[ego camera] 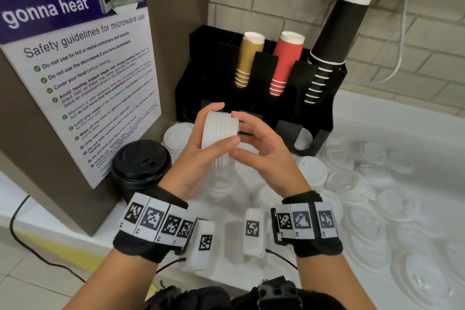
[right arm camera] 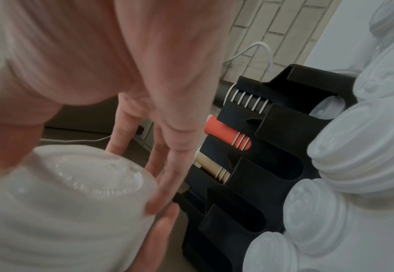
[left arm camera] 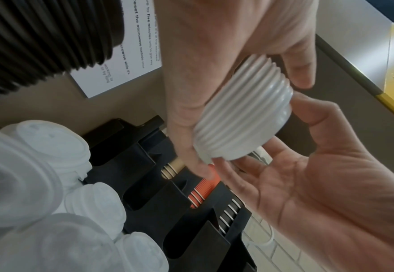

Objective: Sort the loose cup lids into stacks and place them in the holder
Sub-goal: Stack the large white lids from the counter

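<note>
A stack of white ribbed cup lids (ego camera: 216,138) is in the air in front of the black holder (ego camera: 284,113). My left hand (ego camera: 221,124) grips it, thumb on the near side and fingers over the far side. My right hand (ego camera: 237,133) meets the stack's right end, and the straight fingers (right arm camera: 167,165) touch its rim (right arm camera: 63,211). In the left wrist view the stack (left arm camera: 242,121) lies tilted between both hands. Loose white lids (ego camera: 312,166) and clear lids (ego camera: 377,184) lie on the white counter below and to the right.
The holder's upper slots carry brown (ego camera: 247,60), red (ego camera: 284,63) and black (ego camera: 327,58) cups. Its lower right slot shows white lids (ego camera: 302,141). A stack of black lids (ego camera: 141,163) stands at the left by the poster panel (ego camera: 83,83). More white lids (ego camera: 176,136) sit behind it.
</note>
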A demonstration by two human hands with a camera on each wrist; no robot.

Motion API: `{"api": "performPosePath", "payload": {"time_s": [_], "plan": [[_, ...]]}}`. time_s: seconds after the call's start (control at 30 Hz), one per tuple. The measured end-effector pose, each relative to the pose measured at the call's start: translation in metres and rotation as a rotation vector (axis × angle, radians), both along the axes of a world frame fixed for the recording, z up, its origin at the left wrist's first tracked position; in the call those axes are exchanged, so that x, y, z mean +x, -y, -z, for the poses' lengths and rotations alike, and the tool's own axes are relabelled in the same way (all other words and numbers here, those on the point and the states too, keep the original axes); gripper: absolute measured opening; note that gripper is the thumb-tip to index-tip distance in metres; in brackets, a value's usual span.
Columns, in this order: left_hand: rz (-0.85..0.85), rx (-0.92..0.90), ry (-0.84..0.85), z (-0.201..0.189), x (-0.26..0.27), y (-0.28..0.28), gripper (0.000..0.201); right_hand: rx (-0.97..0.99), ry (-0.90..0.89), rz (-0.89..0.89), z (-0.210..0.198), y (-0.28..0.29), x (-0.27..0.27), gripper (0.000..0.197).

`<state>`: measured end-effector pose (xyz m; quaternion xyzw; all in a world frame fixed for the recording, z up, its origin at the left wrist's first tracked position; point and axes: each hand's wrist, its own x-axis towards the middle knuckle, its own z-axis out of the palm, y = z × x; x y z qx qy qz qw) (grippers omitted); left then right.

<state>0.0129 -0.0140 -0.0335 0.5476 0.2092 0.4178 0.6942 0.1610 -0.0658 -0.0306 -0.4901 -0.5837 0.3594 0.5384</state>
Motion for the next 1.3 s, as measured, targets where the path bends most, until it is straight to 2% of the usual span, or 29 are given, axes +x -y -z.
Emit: {"api": "performPosePath", "payload": {"time_s": [0.1, 0.17, 0.2, 0.23, 0.3, 0.33, 0.47, 0.57, 0.63, 0.73, 0.8, 0.87, 0.97, 1.1, 1.3], "plan": [[-0.085, 0.012, 0.035, -0.002, -0.004, -0.005, 0.067, -0.076, 0.069, -0.072, -0.003, -0.01, 0.004, 0.048], [-0.153, 0.03, 0.047, -0.005, -0.007, -0.009, 0.064, -0.202, 0.148, -0.018, -0.002, -0.022, 0.007, 0.042], [-0.176, 0.033, 0.057, -0.006, -0.009, -0.011, 0.064, -0.278, 0.244, 0.027, 0.001, -0.03, 0.008, 0.041], [-0.192, 0.032, 0.07, -0.008, -0.011, -0.012, 0.063, -0.363, 0.415, 0.053, 0.004, -0.037, 0.008, 0.042], [-0.214, 0.031, 0.088, -0.011, -0.015, -0.015, 0.062, -0.515, 0.806, -0.001, 0.014, -0.05, 0.003, 0.058], [-0.22, 0.032, 0.093, -0.012, -0.017, -0.016, 0.06, -0.562, 0.941, -0.049, 0.019, -0.055, -0.002, 0.068], [-0.222, 0.032, 0.115, -0.014, -0.019, -0.017, 0.056, -0.646, 1.186, -0.195, 0.035, -0.068, -0.021, 0.095], [-0.199, 0.019, 0.133, -0.013, -0.018, -0.015, 0.055, -0.648, 1.271, -0.255, 0.043, -0.073, -0.025, 0.092], [-0.19, -0.006, 0.138, -0.011, -0.019, -0.016, 0.049, -0.632, 1.226, -0.224, 0.041, -0.071, -0.018, 0.085], [-0.171, -0.041, 0.133, -0.008, -0.02, -0.018, 0.041, -0.534, 1.013, -0.109, 0.026, -0.061, 0.005, 0.074], [-0.159, -0.043, 0.118, -0.005, -0.018, -0.017, 0.038, -0.444, 0.794, -0.061, 0.012, -0.049, 0.023, 0.068], [-0.145, -0.034, 0.092, -0.001, -0.014, -0.016, 0.038, -0.342, 0.501, -0.024, 0.002, -0.032, 0.033, 0.059], [-0.117, -0.019, 0.068, 0.003, -0.007, -0.014, 0.041, -0.206, 0.115, 0.01, -0.004, -0.007, 0.033, 0.058], [-0.113, -0.027, 0.067, 0.005, 0.005, -0.011, 0.042, -0.059, -0.01, 0.017, -0.001, 0.011, 0.017, 0.063], [-0.056, -0.018, 0.076, 0.005, 0.016, -0.007, 0.043, -0.015, -0.058, 0.065, 0.003, 0.016, 0.005, 0.061]]}}
